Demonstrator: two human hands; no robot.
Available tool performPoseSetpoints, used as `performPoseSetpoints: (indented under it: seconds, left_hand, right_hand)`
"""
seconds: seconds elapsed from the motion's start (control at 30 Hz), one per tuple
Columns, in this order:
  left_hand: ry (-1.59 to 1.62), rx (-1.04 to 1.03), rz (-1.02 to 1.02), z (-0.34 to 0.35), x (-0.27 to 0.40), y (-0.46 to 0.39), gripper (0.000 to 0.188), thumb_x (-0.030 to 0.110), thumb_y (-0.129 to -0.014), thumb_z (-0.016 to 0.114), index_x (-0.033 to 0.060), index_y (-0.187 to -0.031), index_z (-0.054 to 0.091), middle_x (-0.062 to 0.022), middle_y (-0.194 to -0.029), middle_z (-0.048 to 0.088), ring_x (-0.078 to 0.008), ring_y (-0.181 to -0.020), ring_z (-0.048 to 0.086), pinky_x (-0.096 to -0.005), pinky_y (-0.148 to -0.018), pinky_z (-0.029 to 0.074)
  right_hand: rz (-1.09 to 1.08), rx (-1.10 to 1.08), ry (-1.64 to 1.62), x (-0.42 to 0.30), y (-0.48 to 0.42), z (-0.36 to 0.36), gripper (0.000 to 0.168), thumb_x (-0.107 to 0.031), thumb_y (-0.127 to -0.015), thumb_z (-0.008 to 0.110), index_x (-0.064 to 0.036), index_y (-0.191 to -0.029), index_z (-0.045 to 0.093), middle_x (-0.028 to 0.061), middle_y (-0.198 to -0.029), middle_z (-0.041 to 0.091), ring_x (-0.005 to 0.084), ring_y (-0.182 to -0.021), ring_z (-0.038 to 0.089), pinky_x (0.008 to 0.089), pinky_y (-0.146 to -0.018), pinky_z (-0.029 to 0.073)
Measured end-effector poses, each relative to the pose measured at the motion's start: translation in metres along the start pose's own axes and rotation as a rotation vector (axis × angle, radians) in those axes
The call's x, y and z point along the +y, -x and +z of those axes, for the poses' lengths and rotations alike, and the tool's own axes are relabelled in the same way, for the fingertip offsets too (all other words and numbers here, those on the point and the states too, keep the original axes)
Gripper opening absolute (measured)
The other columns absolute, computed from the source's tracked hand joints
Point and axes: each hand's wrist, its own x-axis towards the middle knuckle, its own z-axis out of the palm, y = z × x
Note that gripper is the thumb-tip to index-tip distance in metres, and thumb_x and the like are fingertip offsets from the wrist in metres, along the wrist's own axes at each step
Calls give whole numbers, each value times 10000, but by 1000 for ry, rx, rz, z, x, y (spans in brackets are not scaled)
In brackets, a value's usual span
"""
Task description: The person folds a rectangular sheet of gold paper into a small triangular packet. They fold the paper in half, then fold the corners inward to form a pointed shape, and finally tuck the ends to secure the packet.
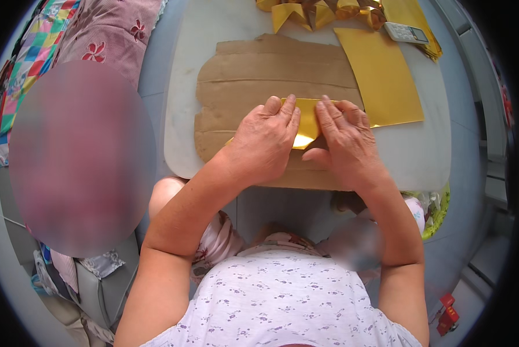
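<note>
A sheet of gold foil paper [305, 123] lies partly folded on a flattened piece of brown cardboard [268, 65]. My left hand [268, 139] presses on its left part with the fingers bent. On its right part rests my right hand [344, 134], fingers stretched forward and thumb apart, pointing left. The hands hide much of the sheet, and a small gold edge shows left of my left wrist. Just right of the cardboard lies a larger flat gold sheet [385, 78].
Folded gold paper shapes [292, 15] stand at the far edge of the white table [181, 121]. A remote control [406, 33] lies on a stack of gold sheets [415, 15] at the far right. A green basket [439, 217] is below the table's right side.
</note>
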Motion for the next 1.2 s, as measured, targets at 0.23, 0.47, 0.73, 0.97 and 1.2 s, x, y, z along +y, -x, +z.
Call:
performPoseSetpoints:
  seconds: [0.23,0.47,0.73,0.97,1.2]
  left_hand:
    - [-11,-6,-45,-2,3,1,581,62,-699,611,-158,-1235,560,-296,-1311,570,-371,-1084,552,-389,-1020,451]
    - [59,63,-29,-3,-1,2,484,43,-695,618,-120,-1151,602,-286,-1266,597,-383,-1050,569,-395,-991,473]
    - [233,40,-10,-19,-6,6,278,9,-740,609,-60,-1009,605,-220,-1039,671,-373,-889,638,-418,-830,538]
    - [347,39,-76,-26,-20,2,98,-11,-807,605,14,-886,552,-158,-813,622,-363,-769,622,-456,-698,507]
    - [335,153,-188,-14,-31,-4,79,84,-874,658,27,-878,602,-148,-825,627,-354,-792,604,-444,-714,495]
  right_hand:
    - [113,-12,128,15,13,-7,827,-453,-775,749,66,-1368,501,186,-1398,544,353,-1331,438,454,-1123,334]
    - [11,159,-59,7,9,-7,680,-218,-735,817,48,-1309,568,196,-1417,516,347,-1403,383,461,-1141,343]
    - [-49,195,-278,11,2,13,285,-2,-791,729,28,-1057,629,216,-1309,593,389,-1308,498,457,-1082,433]
    - [42,191,-428,13,-7,16,99,-6,-839,691,14,-905,620,201,-1266,621,391,-1272,528,445,-1034,462]
    - [146,209,-508,8,-16,16,83,-40,-868,677,19,-890,623,214,-1292,613,394,-1283,513,443,-1040,432]
